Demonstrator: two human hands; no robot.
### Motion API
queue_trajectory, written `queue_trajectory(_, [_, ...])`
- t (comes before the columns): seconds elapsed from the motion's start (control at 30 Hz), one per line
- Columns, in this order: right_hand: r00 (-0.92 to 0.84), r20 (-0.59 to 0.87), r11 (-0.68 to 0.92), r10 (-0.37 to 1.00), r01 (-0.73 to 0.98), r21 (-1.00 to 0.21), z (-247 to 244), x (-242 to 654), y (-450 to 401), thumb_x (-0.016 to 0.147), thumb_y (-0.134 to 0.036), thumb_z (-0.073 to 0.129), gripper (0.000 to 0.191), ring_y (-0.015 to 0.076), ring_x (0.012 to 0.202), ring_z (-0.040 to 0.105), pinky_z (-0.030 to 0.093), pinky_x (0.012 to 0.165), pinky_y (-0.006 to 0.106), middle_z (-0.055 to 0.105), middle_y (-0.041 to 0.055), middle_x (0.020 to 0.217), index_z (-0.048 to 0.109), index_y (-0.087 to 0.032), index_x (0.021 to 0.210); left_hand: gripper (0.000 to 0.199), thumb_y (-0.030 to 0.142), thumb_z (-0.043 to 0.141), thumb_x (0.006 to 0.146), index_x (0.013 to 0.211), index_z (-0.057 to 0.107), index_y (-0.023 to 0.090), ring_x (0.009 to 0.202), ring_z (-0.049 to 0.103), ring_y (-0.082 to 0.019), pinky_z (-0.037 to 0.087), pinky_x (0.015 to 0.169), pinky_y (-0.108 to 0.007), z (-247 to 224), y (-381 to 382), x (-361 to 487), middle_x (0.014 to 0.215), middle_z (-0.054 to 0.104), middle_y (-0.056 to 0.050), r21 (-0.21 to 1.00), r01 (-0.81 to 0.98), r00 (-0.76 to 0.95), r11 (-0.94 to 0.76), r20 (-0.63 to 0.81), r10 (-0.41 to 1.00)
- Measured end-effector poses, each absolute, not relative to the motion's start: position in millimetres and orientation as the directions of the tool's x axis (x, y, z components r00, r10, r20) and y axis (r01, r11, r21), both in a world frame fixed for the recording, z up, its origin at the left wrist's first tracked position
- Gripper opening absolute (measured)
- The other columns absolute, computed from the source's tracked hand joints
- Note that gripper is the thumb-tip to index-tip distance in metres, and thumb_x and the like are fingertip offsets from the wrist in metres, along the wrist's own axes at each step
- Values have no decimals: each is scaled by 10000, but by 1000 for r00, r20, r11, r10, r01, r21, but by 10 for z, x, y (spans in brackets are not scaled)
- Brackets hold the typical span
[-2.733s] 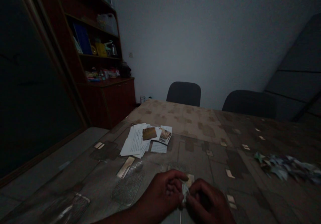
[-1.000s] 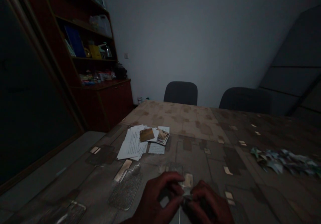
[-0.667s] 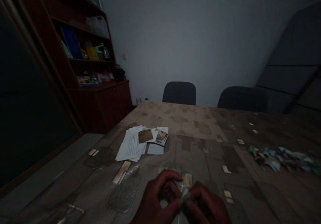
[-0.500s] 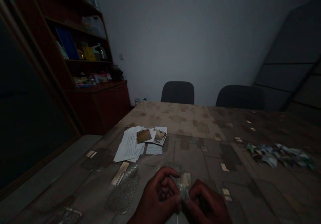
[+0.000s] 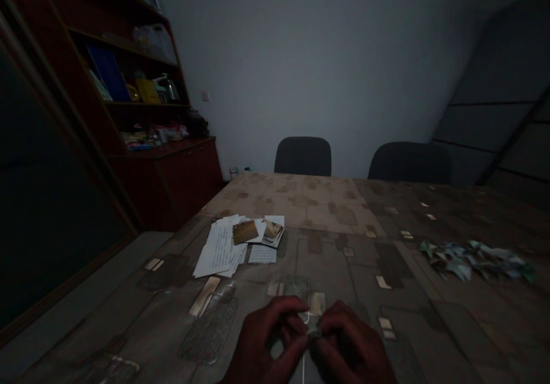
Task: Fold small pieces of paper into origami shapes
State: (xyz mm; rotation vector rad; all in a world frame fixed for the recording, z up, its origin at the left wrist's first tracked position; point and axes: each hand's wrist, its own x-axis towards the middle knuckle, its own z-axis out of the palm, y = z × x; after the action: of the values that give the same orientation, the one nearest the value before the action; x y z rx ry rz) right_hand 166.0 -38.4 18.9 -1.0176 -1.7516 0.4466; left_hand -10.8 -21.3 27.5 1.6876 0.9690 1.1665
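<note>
Near the front edge of the patterned tablecloth, a small pale greenish piece of paper [image 5: 313, 328] is pinched between my two hands. My left hand [image 5: 271, 338] grips its left side with thumb and fingertips. On its right side, my right hand [image 5: 350, 343] holds it with curled fingers. The piece is small and dim, so its folds cannot be made out. Farther right on the table lies a heap of crumpled greenish papers [image 5: 475, 261].
Left of centre lie written sheets [image 5: 219, 249] with a brown card [image 5: 244, 232] and a picture card [image 5: 271, 231] on top. Two dark chairs [image 5: 303, 156] stand behind the table [image 5: 296, 192]. A red-brown cabinet [image 5: 184, 172] with filled shelves is at the left.
My fingers have closed in around the small paper, which shows less and sits slightly lower to the left. The view has shifted a little.
</note>
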Motion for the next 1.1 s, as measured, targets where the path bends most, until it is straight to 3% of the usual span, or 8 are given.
queue_trajectory(0.17, [-136, 550, 549, 824, 428, -718, 168, 1699, -385, 864, -234, 573, 94, 135, 554, 556, 418, 530, 212, 589, -26, 657, 593, -236, 772, 281, 103, 651, 740, 999, 655, 212, 635, 649, -150, 501, 597, -217, 252, -204, -118, 768, 717, -35, 887, 177, 328, -426, 355, 875])
queue_trajectory(0.37, [-177, 457, 488, 871, 403, -774, 134, 1715, -367, 886, -297, 568, 142, 144, 591, 592, 453, 559, 212, 611, -12, 674, 618, -223, 776, 261, 140, 673, 733, 985, 671, 209, 626, 637, -146, 486, 595, -211, 280, -210, -87, 737, 703, -21, 925, 170, 269, -339, 287, 919])
queue_trajectory(0.6, [-101, 183, 195, 978, 132, -972, 137, 1653, -365, 851, -564, 558, 385, 183, 641, 612, 463, 599, 247, 666, 13, 665, 654, -205, 749, 245, 197, 609, 838, 1063, 689, 249, 664, 645, -153, 487, 657, -241, 387, -133, -147, 756, 689, -5, 947, 114, 345, -300, 246, 906])
queue_trajectory(0.8, [-81, 80, 78, 994, -35, -996, 114, 1641, -386, 769, -582, 668, 371, 156, 618, 570, 449, 598, 232, 636, -12, 639, 663, -212, 734, 216, 159, 650, 806, 980, 745, 243, 738, 627, -164, 468, 680, -247, 462, -83, -160, 797, 673, -25, 895, 148, 439, -420, 322, 839])
queue_trajectory(0.93, [-29, 66, 65, 997, -42, -997, 134, 1622, -410, 754, -604, 675, 374, 147, 586, 570, 439, 568, 230, 607, -29, 624, 670, -232, 799, 225, 92, 659, 739, 908, 752, 207, 694, 616, -150, 462, 666, -252, 448, -106, -130, 741, 664, -20, 945, 109, 404, -308, 241, 882])
queue_trajectory(1.1, [-4, 120, 119, 993, -19, -993, 133, 1610, -436, 779, -622, 637, 387, 172, 629, 628, 457, 604, 256, 660, -8, 670, 639, -242, 848, 165, 165, 637, 762, 925, 665, 164, 516, 606, -109, 461, 530, -225, 361, -126, -55, 646, 583, 30, 992, -120, 452, 29, 28, 892])
